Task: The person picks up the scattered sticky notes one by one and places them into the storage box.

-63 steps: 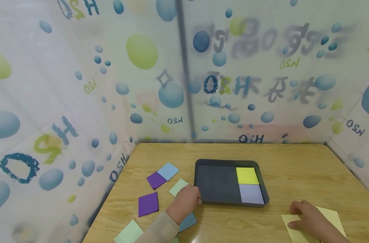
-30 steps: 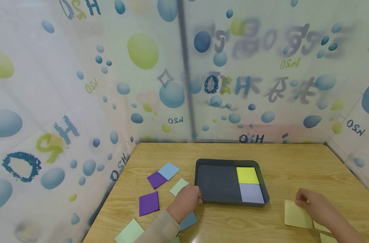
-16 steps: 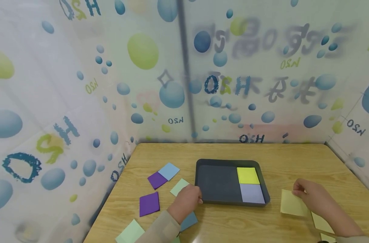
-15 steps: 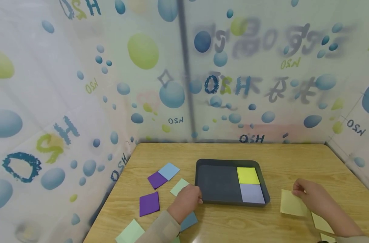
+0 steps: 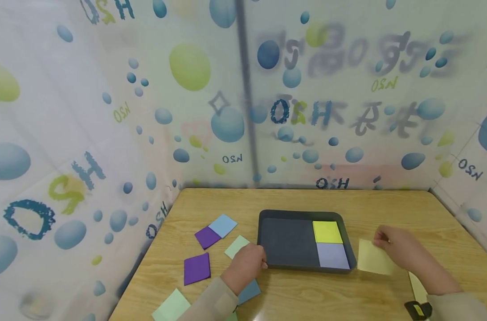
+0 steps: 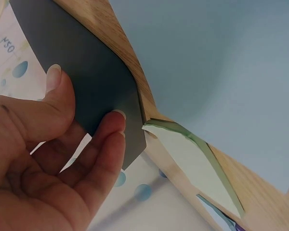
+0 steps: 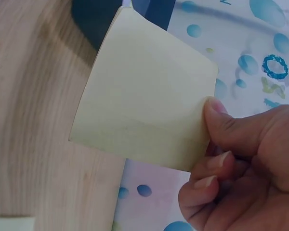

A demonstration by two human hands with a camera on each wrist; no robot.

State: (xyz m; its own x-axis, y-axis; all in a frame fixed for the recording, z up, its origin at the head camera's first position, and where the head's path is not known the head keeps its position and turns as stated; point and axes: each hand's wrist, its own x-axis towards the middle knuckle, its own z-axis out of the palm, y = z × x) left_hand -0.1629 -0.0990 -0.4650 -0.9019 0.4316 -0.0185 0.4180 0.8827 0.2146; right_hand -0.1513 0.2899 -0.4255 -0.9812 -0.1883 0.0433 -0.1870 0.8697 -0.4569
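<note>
A dark grey tray lies on the table with a bright yellow sticky note pad and a lavender sticky note pad side by side at its right end. My left hand holds the tray's near left corner; in the left wrist view the thumb hooks over the rim and the fingers press the outer wall. Just right of the tray, my right hand pinches a pale yellow sticky note pad by one edge between thumb and fingers, raised above the table.
Left of the tray lie two purple pads, a light blue pad, pale green pads and a darker blue pad. Another pale yellow pad shows under my right forearm. A patterned curtain stands behind the table.
My right hand has taken hold of a pale yellow pad from those at the right, lifted it and carried it left toward the tray. The left hand stays at the tray corner.
</note>
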